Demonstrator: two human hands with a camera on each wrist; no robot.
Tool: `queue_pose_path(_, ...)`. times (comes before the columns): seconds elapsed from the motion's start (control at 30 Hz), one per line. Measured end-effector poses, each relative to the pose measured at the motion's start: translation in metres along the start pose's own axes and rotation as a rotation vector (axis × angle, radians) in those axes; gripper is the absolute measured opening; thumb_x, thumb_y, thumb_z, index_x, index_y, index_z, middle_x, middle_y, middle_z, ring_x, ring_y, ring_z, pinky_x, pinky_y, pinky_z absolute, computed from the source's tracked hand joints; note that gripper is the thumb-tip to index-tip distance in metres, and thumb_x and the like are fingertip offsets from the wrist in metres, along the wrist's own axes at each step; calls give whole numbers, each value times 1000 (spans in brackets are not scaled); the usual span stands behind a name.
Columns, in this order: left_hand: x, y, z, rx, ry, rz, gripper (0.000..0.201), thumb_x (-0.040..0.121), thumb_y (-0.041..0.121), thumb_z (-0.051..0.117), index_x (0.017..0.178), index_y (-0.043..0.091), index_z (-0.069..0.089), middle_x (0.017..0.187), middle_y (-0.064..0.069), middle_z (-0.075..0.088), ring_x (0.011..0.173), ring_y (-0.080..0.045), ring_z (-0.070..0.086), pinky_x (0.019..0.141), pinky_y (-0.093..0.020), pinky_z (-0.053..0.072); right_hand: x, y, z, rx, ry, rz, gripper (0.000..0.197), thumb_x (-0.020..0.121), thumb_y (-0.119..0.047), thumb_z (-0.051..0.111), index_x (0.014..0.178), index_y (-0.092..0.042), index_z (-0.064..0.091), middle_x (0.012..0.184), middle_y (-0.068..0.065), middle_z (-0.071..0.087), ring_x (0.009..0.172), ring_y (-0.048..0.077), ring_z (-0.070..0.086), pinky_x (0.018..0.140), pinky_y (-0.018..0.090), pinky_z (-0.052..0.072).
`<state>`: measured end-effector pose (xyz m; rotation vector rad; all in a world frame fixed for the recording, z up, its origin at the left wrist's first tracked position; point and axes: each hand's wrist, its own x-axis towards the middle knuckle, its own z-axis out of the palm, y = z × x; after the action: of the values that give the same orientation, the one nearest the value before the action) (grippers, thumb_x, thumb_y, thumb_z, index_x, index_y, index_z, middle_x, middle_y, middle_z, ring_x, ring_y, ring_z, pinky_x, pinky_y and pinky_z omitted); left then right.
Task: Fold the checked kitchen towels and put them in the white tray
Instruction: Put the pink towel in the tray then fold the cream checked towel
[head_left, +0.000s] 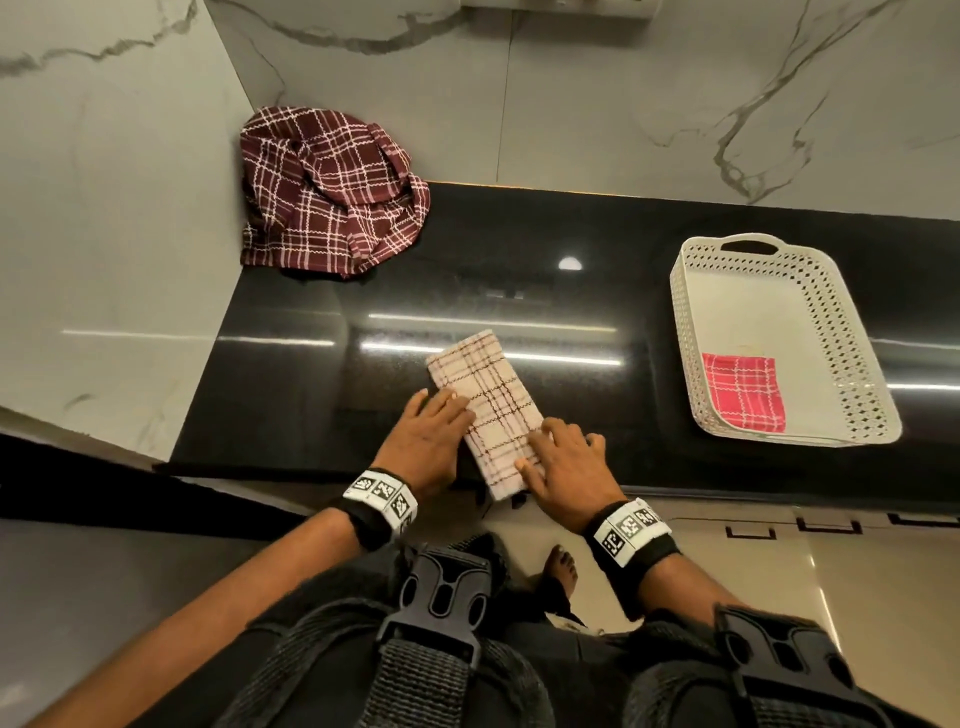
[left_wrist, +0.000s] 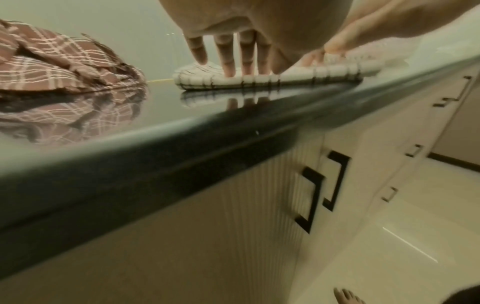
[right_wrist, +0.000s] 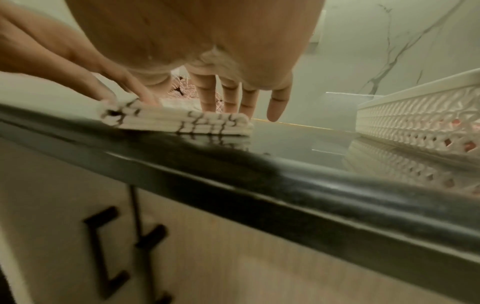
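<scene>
At the counter's (head_left: 597, 249) far left corner, against the wall, we are seeing a maroon towel (head_left: 332, 192) lying unfolded in a crumpled heap; the left wrist view is showing the same heap (left_wrist: 64, 65) mirrored in the glossy black top.

Nearer the front edge, about mid-counter, a cream towel (head_left: 488, 395) is lying folded into a long narrow strip, running diagonally with its near end just over the counter's front edge. From the right wrist view we are seeing it as a flat stack of several layers (right_wrist: 182, 123).

Our left hand (head_left: 431, 436) is resting flat on the strip's left side, fingers straight and slightly spread, fingertips (left_wrist: 228, 70) pressing down on the cloth (left_wrist: 259, 80) and gripping nothing. Our right hand (head_left: 566, 467) is lying on the strip's near right part, also flat and spread; three fingers (right_wrist: 207, 98) are touching the cloth while the little finger is hanging just off its right edge over bare counter. Neither hand is curling round the towel.

Toward the right end of the counter, well apart from the strip, the white tray (head_left: 696, 332) is sitting with perforated walls and a handle at its far end. A folded pink towel (head_left: 743, 392) is lying flat in its near corner, and the right wrist view is showing pink through the holes in the tray's wall (right_wrist: 415, 115).
</scene>
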<state>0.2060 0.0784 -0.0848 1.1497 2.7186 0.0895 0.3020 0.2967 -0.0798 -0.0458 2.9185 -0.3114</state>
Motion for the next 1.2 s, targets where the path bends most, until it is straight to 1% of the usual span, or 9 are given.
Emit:
queue_pose_path(0.1,-6,-7,1,-24,-97,65,74,93,38,49,157,19,16,166,-4,7,153,-21,1,125,-47,3,-6,-19,3,51,-4,-54,49,97,-59,34,133,-29,47,135,-3,44,120,17,43,104,43,31)
queue_pose_path(0.2,-19,-10,14,16,-187,182,90,89,42,52,158,18,0,166,-3,-9,153,-18,-9,125,-45,0,0,-19,4,87,-16,-140,76,93,-63,44,154,-24,23,162,0,19,148,16,16,122,49,11)
queue_pose_path(0.3,-26,-8,28,58,-152,191,97,86,42,55,158,15,-4,165,-7,-12,153,-20,-10,125,-45,-1,9,-8,11,-4,-216,-204,110,83,-75,50,157,-18,-7,165,2,-13,151,16,-14,121,53,-8)
queue_pose_path(0.4,-29,-4,44,64,-20,163,91,88,39,61,158,11,10,166,-11,3,153,-24,4,124,-47,8,10,4,21,-156,-251,-275,123,77,-71,61,155,-19,-18,161,2,-26,148,18,-25,119,53,-15)
queue_pose_path(0.53,-34,-1,51,9,117,186,74,89,34,63,152,9,33,159,-12,30,146,-29,31,119,-48,27,0,7,33,-150,-96,-285,101,84,-28,71,157,-18,4,166,6,3,152,20,-2,121,55,4)
queue_pose_path(0.67,-36,-9,44,-179,178,247,69,78,17,79,140,12,49,142,-11,48,127,-30,53,105,-47,47,-13,-2,47,30,114,-251,73,81,-21,73,146,-18,41,153,5,42,143,22,35,115,56,30)
queue_pose_path(0.77,-33,-13,27,-479,155,106,55,81,13,77,132,22,59,133,-4,61,120,-23,59,103,-40,50,-13,-10,41,287,192,-145,53,83,-17,67,135,-20,55,135,3,59,126,24,51,104,47,41)
queue_pose_path(0.97,-3,-10,-3,-679,141,-275,25,101,40,48,117,20,50,106,-8,71,95,-29,66,81,-38,52,24,-24,9,651,187,204,12,101,-30,47,109,-22,50,101,7,70,87,28,65,74,46,54)
queue_pose_path(1.2,31,-4,-6,-644,72,-465,24,104,34,42,113,12,47,109,-17,65,98,-35,63,84,-43,51,46,-39,2,513,185,407,29,105,-38,33,105,-11,42,96,19,67,85,41,62,64,39,42)
